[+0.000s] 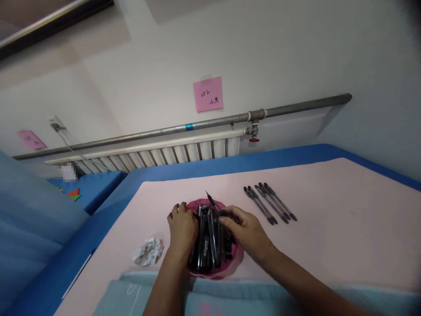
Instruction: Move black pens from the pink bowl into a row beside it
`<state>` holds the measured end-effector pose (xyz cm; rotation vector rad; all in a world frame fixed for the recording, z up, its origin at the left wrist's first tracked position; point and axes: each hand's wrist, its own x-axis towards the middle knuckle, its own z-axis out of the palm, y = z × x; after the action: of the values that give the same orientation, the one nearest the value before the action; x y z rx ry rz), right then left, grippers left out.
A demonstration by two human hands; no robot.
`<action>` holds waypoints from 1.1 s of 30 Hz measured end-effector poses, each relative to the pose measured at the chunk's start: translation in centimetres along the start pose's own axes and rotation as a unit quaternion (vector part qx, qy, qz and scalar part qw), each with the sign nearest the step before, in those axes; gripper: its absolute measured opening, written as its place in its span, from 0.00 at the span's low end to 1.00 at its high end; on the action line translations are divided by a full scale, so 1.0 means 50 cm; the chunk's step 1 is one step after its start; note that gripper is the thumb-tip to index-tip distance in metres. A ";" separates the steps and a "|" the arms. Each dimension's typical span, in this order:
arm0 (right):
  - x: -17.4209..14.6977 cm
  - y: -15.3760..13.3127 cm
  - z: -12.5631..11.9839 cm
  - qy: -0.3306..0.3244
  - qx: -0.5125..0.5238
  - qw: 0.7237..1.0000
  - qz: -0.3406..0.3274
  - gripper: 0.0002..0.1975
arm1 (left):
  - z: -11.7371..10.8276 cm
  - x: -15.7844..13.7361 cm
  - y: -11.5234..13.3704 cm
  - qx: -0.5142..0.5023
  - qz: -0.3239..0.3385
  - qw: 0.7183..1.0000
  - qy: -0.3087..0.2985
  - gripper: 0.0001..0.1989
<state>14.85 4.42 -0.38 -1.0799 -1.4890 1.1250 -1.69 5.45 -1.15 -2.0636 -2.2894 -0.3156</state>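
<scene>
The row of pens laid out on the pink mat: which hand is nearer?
Right. The right hand is in the pink bowl just left of the row of pens; the left hand is at the bowl's far side.

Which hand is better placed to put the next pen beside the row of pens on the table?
The right hand, probably. Its fingers already pinch a pen over the bowl, and the row of pens lies on its side. The left hand rests on the bowl's far edge.
</scene>
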 end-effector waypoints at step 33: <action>-0.029 -0.028 0.020 -0.094 -0.118 0.986 -0.074 0.08 | -0.078 -0.043 0.006 -0.863 -0.245 0.430 -0.104 0.08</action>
<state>13.97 2.59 0.61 -1.0221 -1.8570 0.9863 -1.54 2.69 2.36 -0.8281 -2.4410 -3.8117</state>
